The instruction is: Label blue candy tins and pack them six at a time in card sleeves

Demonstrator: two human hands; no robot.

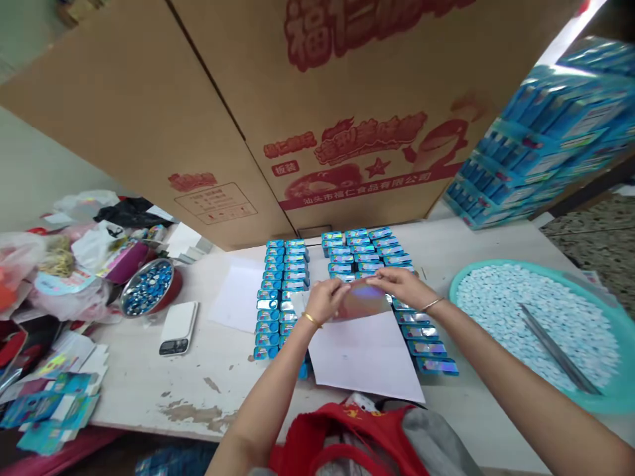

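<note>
Between my two hands stretches a thin see-through plastic film [361,301] with a bluish sheen. My left hand [327,297] pinches its left end, and my right hand [399,284] pinches its upper right corner. Below the film lies a white sheet [364,350] on the table, near my body. Small blue boxes stand in rows around it: a double column [268,314] to the left, more rows [364,250] behind my hands, and a column [431,347] to the right. My hands and the film hide some boxes.
A large cardboard carton [347,132] stands at the back. On the right are a turquoise basin [459,281] of pale tablets with a metal scoop, and wrapped blue packs [536,145]. Leftward sit a scale [179,327], a bowl [173,291] of blue pieces and assorted bags [74,291].
</note>
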